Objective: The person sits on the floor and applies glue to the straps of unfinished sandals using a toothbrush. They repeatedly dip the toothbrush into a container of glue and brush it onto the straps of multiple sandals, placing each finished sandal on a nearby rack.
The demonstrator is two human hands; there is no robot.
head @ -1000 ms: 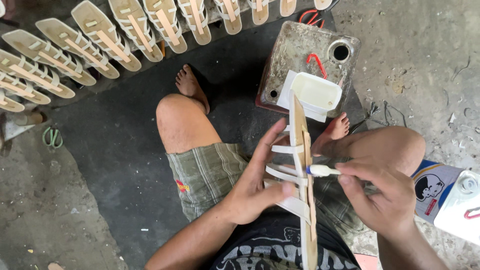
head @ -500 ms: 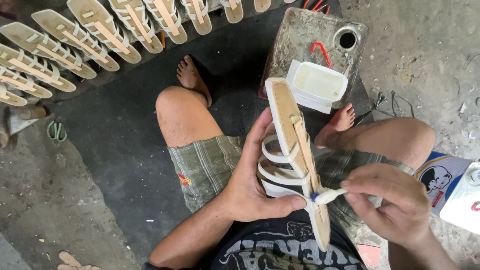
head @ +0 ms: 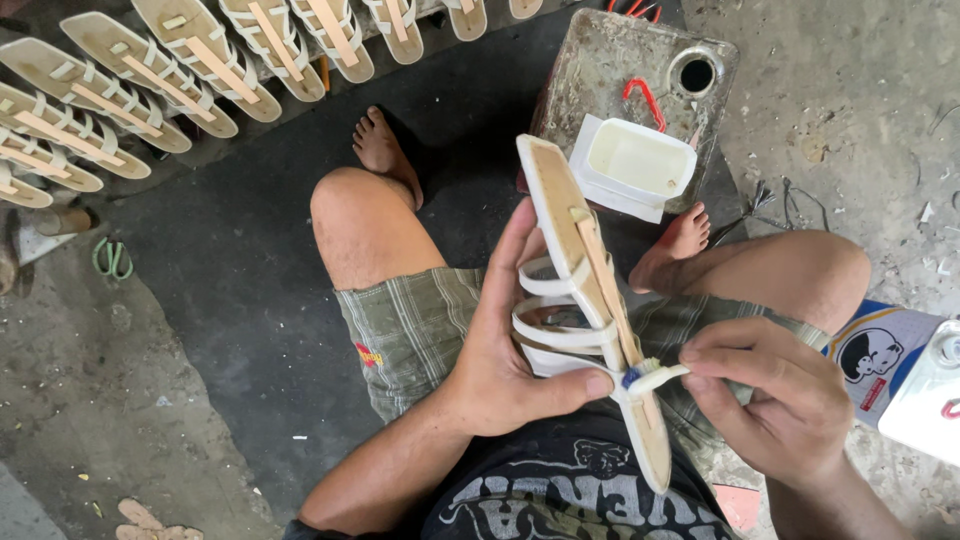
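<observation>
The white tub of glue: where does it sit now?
The white tub sits upper right of centre in the head view, on the metal can, beyond the sandal.

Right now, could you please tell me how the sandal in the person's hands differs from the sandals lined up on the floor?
The held sandal is gripped by the left hand above the lap, while the row of sandals lies on the floor, untouched. The held sandal is turned on edge, showing its white straps from the side; the row's sandals lie flat, soles facing up. The right hand presses a small brush to the held sandal only. Both are pale, strappy, with a tan centre strip.
</observation>
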